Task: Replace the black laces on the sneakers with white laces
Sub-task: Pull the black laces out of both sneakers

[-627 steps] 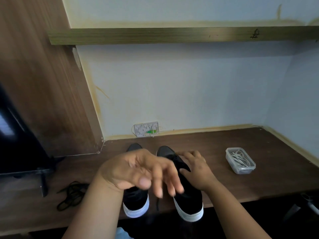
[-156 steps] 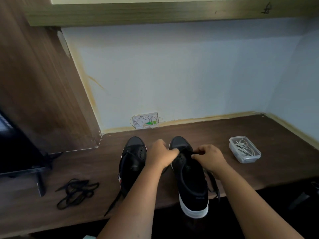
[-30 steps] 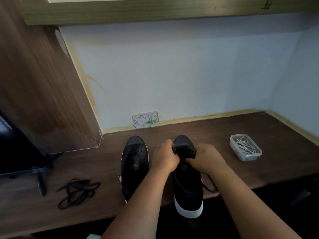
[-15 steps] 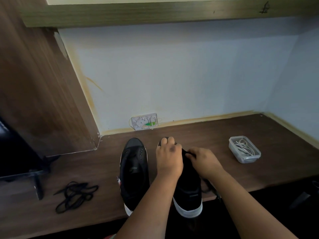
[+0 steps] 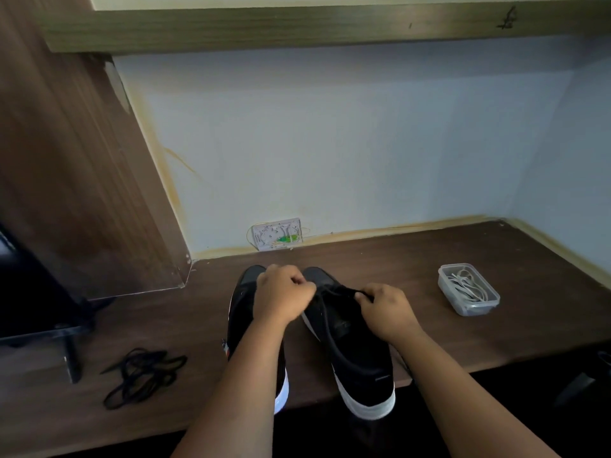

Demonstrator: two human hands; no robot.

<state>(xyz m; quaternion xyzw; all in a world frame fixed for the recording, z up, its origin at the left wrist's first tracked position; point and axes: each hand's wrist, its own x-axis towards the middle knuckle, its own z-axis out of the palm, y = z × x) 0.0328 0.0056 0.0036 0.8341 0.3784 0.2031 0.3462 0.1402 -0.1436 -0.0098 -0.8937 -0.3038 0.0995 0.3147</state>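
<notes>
Left hand (image 5: 281,297) and right hand (image 5: 385,309) each pinch black lace (image 5: 337,290) stretched across right sneaker (image 5: 350,342); left sneaker (image 5: 244,312) beside it on desk (image 5: 429,259).

- Left sneaker (image 5: 243,312): your left forearm (image 5: 238,388) covers its middle; eyelets unreadable.
- Right sneaker (image 5: 355,352): lace ends hidden inside both fists.
- Dark object (image 5: 29,292): cut off at left edge.

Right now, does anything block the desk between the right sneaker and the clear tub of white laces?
Nothing visible does: bare brown desk separates the black right sneaker from the clear plastic tub.
</notes>
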